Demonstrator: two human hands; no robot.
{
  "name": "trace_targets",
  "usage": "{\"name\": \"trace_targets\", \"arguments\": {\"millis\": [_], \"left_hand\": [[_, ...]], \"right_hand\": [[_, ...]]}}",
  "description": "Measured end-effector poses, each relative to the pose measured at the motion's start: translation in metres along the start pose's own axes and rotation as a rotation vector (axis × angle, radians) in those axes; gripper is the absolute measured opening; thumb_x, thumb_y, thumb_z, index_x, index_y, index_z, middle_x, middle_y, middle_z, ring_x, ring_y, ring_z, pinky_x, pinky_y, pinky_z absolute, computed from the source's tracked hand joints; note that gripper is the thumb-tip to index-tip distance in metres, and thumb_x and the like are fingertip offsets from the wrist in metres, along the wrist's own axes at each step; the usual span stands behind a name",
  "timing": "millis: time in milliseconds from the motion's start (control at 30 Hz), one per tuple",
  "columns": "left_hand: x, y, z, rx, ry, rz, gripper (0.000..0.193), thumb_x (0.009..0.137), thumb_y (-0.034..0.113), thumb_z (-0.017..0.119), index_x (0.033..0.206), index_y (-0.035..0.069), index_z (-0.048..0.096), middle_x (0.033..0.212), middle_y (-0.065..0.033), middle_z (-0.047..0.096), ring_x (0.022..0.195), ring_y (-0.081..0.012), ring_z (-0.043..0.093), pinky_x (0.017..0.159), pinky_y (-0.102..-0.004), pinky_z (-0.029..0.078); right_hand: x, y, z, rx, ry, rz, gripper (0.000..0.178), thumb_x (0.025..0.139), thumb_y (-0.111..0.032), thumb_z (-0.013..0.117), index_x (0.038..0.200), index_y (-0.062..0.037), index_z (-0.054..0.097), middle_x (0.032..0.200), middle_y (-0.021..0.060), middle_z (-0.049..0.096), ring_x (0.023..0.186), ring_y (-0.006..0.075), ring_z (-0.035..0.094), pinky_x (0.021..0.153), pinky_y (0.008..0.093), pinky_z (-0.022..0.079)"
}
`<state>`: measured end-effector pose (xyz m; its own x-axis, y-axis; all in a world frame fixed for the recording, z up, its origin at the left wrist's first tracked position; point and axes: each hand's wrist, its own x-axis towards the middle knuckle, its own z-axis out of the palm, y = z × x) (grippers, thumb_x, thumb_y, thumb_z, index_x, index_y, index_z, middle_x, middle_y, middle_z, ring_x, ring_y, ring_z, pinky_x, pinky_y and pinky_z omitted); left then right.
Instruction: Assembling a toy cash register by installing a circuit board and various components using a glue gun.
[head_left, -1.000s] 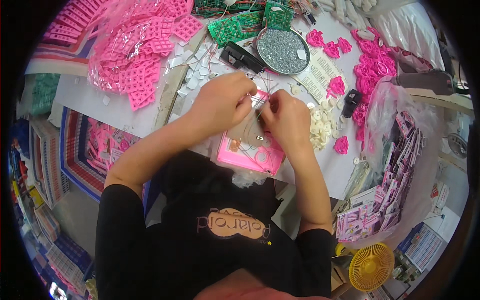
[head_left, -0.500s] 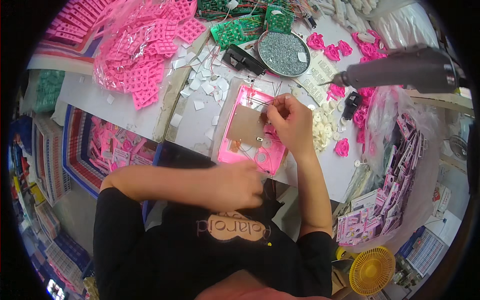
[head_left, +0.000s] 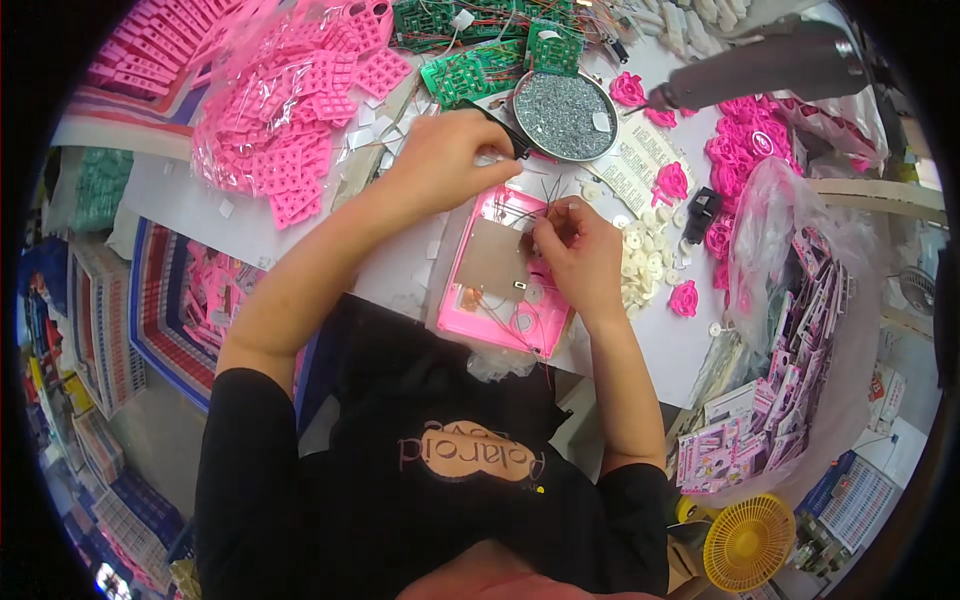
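A pink plastic case [head_left: 500, 340] lies on the table before me, with a brown board [head_left: 492, 262] inside it and thin wires trailing from it. My right hand [head_left: 580, 250] is at the right side of the case, fingers pinched on thin dark wires [head_left: 548, 198] near its upper edge. My left hand [head_left: 450, 160] is above the case's upper left, over a black plastic part [head_left: 508, 130] that it partly covers. Its thumb and forefinger are curved and apart; the other fingers are hidden.
A round dish of small metal screws [head_left: 562, 115] stands beyond the case, near green circuit boards [head_left: 470, 72]. White round pieces [head_left: 650, 255] and pink flower-shaped parts [head_left: 740, 140] lie to the right. A grey power screwdriver [head_left: 760, 65] hangs above them. Bagged pink parts [head_left: 270, 140] lie left.
My left hand has moved from in front of the case up and away, to the black plastic part. My right hand stays at the wires. The hanging screwdriver has shifted up and left.
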<state>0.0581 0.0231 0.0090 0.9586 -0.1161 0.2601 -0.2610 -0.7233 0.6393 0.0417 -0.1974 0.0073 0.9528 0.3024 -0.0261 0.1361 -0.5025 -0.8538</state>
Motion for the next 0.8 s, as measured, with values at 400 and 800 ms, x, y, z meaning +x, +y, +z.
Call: {"name": "trace_targets", "arguments": {"millis": [400, 800], "left_hand": [[-0.036, 0.001, -0.006, -0.271, -0.201, -0.314, 0.021, 0.088, 0.019, 0.071, 0.098, 0.002, 0.066, 0.078, -0.0088, 0.065, 0.073, -0.0226, 0.063, 0.065, -0.0357, 0.048], [-0.033, 0.018, 0.015, -0.124, 0.086, 0.161, 0.012, 0.08, 0.015, 0.076, 0.092, 0.014, 0.076, 0.096, -0.0006, 0.07, 0.1, -0.0196, 0.062, 0.092, -0.0393, 0.038]], "right_hand": [[-0.001, -0.004, 0.003, -0.023, 0.018, -0.027, 0.012, 0.085, -0.014, 0.067, 0.085, -0.0016, 0.066, 0.066, 0.0086, 0.069, 0.058, 0.0191, 0.067, 0.058, 0.0312, 0.051], [-0.002, 0.005, 0.006, 0.013, 0.033, -0.022, 0.013, 0.084, -0.015, 0.069, 0.087, -0.0023, 0.066, 0.067, 0.0094, 0.068, 0.058, 0.0214, 0.067, 0.058, 0.0327, 0.052]]}}
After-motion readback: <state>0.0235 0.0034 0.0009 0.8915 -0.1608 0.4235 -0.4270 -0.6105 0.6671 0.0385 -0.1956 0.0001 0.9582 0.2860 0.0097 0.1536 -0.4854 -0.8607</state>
